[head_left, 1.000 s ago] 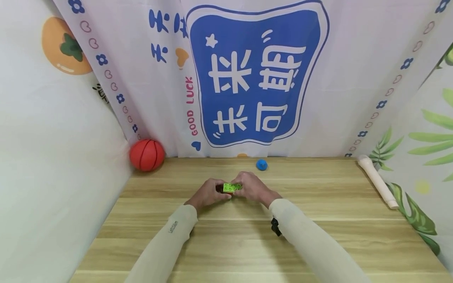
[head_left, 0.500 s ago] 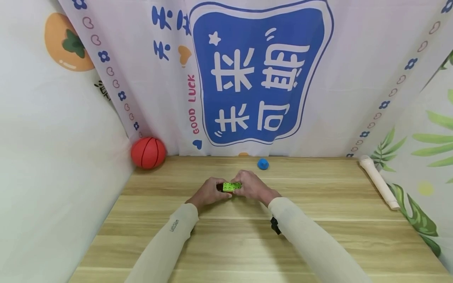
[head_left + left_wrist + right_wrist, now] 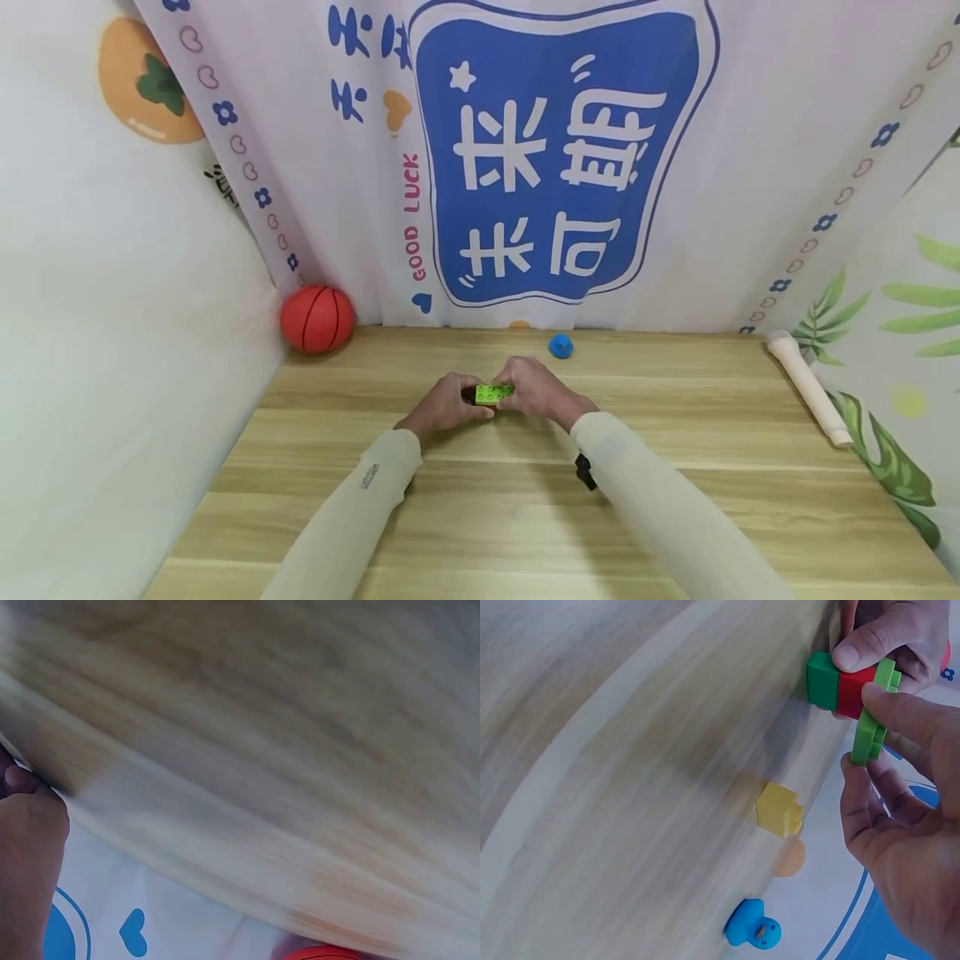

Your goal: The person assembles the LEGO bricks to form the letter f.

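Close together at the middle of the table, both hands are on a small stack of toy building bricks. My left hand (image 3: 444,403) grips the stack's lower part, a dark green brick (image 3: 823,678) and a red brick (image 3: 853,693), with its thumb across them. A flat lime green brick (image 3: 487,395) with studs lies against the red one. My right hand (image 3: 911,817) pinches that lime piece between thumb and fingertips, and part of it sticks out past the red brick. In the left wrist view only the edge of the left hand (image 3: 30,847) shows; the bricks are hidden there.
A yellow brick (image 3: 777,809) stands on the table beyond the right hand, hidden in the head view. Near the back edge sits a blue toy duck (image 3: 561,346). A red ball (image 3: 318,319) is at the back left corner, a pale stick-shaped object (image 3: 810,390) along the right edge.
The head view has shifted slightly, so the scene sits a little further right and up. Both hands keep their hold on the bricks, with no clear movement.
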`<state>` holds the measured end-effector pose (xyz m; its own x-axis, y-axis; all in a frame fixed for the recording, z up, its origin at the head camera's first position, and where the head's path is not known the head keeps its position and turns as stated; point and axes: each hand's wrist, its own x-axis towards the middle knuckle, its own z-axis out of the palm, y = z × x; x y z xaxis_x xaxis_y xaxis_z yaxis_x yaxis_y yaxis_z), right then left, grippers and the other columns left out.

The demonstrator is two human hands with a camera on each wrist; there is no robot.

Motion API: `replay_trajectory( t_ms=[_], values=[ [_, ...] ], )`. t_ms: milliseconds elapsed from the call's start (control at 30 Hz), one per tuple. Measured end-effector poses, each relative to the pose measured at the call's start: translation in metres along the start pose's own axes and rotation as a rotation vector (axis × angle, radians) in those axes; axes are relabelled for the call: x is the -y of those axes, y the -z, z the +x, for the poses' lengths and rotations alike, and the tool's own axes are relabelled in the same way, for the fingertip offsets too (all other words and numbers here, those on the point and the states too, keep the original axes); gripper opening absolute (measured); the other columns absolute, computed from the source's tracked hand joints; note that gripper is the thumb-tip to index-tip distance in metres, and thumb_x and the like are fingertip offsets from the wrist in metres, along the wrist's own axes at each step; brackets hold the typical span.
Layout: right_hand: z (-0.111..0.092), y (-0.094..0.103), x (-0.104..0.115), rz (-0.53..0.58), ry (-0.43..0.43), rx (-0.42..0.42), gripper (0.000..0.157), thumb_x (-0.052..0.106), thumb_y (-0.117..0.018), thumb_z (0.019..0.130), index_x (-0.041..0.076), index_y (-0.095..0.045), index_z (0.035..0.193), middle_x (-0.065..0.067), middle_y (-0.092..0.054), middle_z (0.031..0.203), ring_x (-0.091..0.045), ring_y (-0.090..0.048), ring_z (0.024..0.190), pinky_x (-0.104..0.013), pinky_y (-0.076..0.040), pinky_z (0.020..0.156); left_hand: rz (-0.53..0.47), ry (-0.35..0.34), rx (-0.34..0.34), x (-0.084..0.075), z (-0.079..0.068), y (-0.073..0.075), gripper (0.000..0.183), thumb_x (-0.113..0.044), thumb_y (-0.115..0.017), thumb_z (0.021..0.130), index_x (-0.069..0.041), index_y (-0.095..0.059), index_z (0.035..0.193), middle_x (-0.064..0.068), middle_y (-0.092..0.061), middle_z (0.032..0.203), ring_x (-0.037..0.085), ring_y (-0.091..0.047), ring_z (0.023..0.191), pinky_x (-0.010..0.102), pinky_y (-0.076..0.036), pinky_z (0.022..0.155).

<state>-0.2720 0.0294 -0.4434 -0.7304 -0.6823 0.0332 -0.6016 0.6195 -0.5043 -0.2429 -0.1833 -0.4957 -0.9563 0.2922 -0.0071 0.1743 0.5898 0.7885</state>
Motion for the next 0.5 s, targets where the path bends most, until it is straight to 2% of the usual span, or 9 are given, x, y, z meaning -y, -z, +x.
replay_trajectory(
  t_ms=[100, 300, 400, 500],
  values=[
    [0.001, 0.003, 0.000, -0.012, 0.021, 0.007, 0.026, 0.006, -0.088, 0.087, 0.008, -0.085, 0.113, -0.007, -0.080, 0.116, -0.020, -0.068, 0.108, -0.044, -0.056, 0.100, -0.002, -0.007, -0.002, -0.003, -0.001, 0.002, 0.031, -0.020, -0.088, 0.091, -0.009, -0.078, 0.118, 0.002, -0.075, 0.104, 0.014, -0.061, 0.094, 0.030, -0.052, 0.086],
    [0.001, 0.003, -0.001, -0.011, 0.030, 0.004, 0.026, 0.007, -0.089, 0.087, 0.009, -0.085, 0.113, -0.006, -0.081, 0.117, -0.021, -0.069, 0.110, -0.045, -0.056, 0.101, -0.090, 0.004, -0.066, -0.010, -0.007, 0.009, 0.030, -0.019, -0.086, 0.094, -0.014, -0.075, 0.121, 0.003, -0.075, 0.113, 0.016, -0.067, 0.099, 0.035, -0.059, 0.093],
    [0.000, 0.004, -0.002, -0.025, 0.025, 0.002, 0.026, 0.010, -0.090, 0.087, 0.009, -0.085, 0.112, -0.005, -0.081, 0.116, -0.020, -0.068, 0.110, -0.044, -0.056, 0.101, -0.095, -0.010, -0.055, -0.012, -0.008, 0.011, 0.028, -0.018, -0.086, 0.094, -0.012, -0.076, 0.119, 0.005, -0.076, 0.112, 0.017, -0.069, 0.098, 0.036, -0.061, 0.093],
    [0.000, 0.002, -0.003, -0.024, 0.020, 0.003, 0.026, 0.011, -0.090, 0.087, 0.009, -0.085, 0.112, -0.005, -0.081, 0.116, -0.019, -0.069, 0.110, -0.043, -0.057, 0.101, -0.070, -0.015, -0.039, -0.009, -0.008, 0.011, 0.028, -0.017, -0.086, 0.094, -0.011, -0.077, 0.119, 0.005, -0.077, 0.109, 0.015, -0.069, 0.096, 0.031, -0.060, 0.090]
  ],
)
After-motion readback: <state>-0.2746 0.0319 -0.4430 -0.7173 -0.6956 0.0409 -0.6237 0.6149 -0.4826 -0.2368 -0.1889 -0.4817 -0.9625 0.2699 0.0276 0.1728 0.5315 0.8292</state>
